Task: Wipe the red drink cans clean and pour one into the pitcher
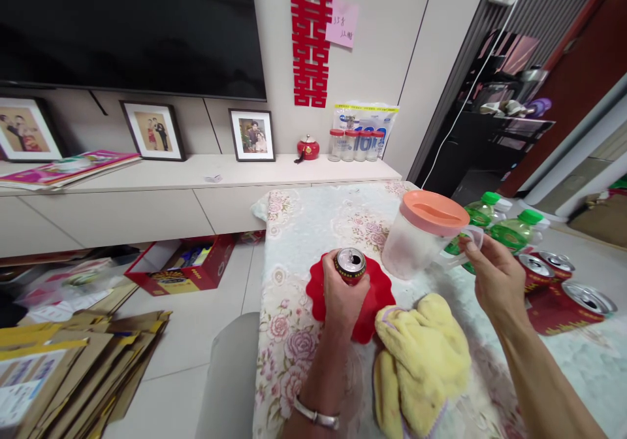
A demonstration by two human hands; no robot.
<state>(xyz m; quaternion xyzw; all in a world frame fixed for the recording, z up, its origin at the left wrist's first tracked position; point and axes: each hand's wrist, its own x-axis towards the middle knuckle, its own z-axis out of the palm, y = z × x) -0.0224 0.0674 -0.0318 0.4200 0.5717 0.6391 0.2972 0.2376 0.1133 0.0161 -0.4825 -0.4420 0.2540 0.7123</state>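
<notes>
My left hand (343, 295) is wrapped round an opened drink can (351, 264) with a silver top. The can is upright over a red scalloped mat (381, 295); whether its base touches the mat is hidden by the hand. On the right, my right hand (497, 272) grips the clear handle of a translucent pitcher (409, 246) with an orange lid. The pitcher leans slightly, and I cannot tell if its base rests on the table. A crumpled yellow towel (426, 360) lies between my forearms.
A flowered tablecloth (289, 373) covers the table. Green-capped bottles (516, 230) and several red cans (563, 302) stand at the right. Behind the table, a white cabinet (235, 210) holds framed photos and red-lidded jars (349, 145). Flattened cardboard (98, 367) and a red box (181, 269) lie on the floor.
</notes>
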